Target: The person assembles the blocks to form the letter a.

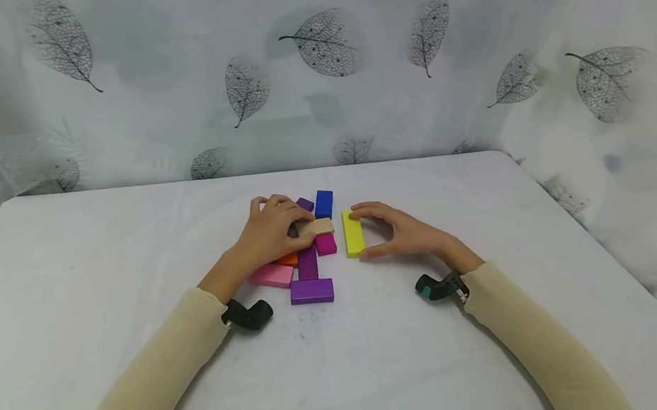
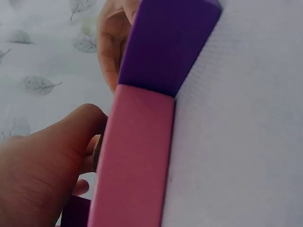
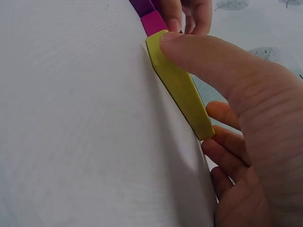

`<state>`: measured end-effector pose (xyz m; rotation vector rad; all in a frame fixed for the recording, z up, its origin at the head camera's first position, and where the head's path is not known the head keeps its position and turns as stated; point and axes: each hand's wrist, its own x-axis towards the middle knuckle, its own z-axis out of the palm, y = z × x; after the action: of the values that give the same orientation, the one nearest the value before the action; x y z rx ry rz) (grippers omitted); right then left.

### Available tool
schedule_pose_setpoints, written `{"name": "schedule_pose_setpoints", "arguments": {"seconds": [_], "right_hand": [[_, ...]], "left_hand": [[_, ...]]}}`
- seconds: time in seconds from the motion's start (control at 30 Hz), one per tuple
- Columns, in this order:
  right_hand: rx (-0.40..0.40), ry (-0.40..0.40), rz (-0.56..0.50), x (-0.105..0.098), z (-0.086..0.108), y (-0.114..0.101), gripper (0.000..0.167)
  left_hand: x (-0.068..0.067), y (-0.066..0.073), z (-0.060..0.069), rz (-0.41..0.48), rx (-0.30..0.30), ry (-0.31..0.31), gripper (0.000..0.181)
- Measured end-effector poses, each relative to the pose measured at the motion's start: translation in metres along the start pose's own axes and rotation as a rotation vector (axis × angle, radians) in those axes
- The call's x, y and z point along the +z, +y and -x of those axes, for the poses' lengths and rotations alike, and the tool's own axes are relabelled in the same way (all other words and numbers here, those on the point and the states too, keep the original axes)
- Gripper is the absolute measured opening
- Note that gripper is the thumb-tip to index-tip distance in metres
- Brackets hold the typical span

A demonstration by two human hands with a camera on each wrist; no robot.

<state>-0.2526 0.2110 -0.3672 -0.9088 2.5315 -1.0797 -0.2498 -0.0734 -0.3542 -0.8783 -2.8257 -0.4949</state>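
Note:
Over a cluster of coloured blocks on the table, my left hand pinches a pale wooden block between thumb and fingers. Just right of the cluster, my right hand grips a yellow block by its two ends, thumb at the near end. A magenta block and a blue block lie beside the pale one. Nearer are a pink block, an orange block and a purple block. The left hand hides part of the cluster.
A white cloth covers the table. Behind it hangs a leaf-patterned curtain, which also runs down the right side. Dark wrist-worn devices sit on the left wrist and right wrist.

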Motion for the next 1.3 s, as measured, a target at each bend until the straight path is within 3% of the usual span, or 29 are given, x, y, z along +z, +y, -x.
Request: {"name": "schedule_pose_setpoints", "arguments": {"seconds": [0.53,1.03,1.3], "right_hand": [[-0.013,-0.032,-0.005,0.002,0.000,0.002,0.071],[0.008,-0.061,-0.042,0.001,0.000,0.001,0.072],[0.013,-0.087,-0.074,-0.003,0.009,-0.039,0.068]], "left_hand": [[0.004,-0.003,-0.002,0.054,-0.014,-0.062,0.038],[0.006,0.000,-0.005,0.022,-0.022,-0.076,0.040],[0.004,0.006,-0.007,0.001,-0.047,-0.075,0.040]]}}
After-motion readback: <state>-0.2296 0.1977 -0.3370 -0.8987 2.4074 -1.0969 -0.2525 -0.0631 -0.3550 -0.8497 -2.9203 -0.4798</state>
